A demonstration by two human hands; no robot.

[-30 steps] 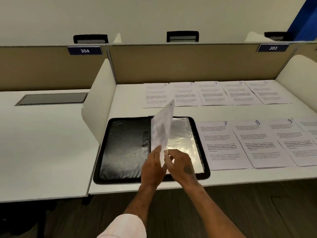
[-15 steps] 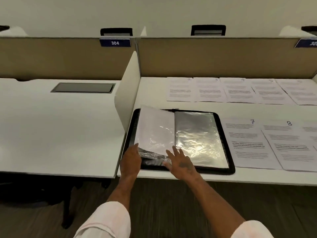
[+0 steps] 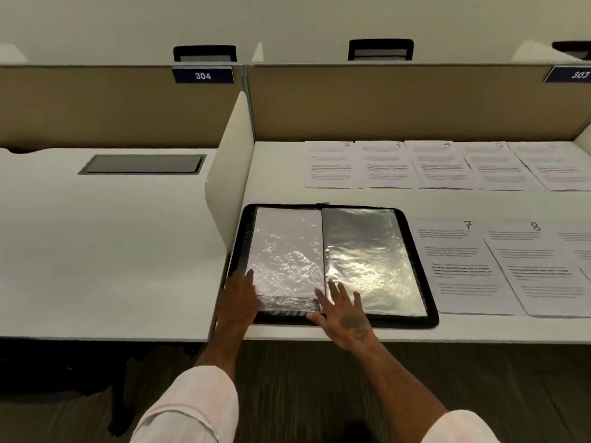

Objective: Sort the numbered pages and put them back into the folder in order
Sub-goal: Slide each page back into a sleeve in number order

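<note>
A black folder lies open at the desk's front edge. Its left plastic sleeve holds a white sheet, blank side up; the right sleeve looks dark. My left hand rests flat on the sleeve's lower left corner. My right hand lies with spread fingers on the folder's bottom edge near the spine. Numbered pages lie in two rows: page 2, page 3, page 4 and page 5 at the back, page 7 and page 8 right of the folder.
A white side divider stands just left of the folder. A tan back panel closes the desk's far side. The neighbouring desk on the left has a grey cable hatch. Dark floor lies below the front edge.
The sleeve with the sheet, held upright a second ago, has been turned over to the left and now lies flat. Both hands came down onto the folder. The view shifted left.
</note>
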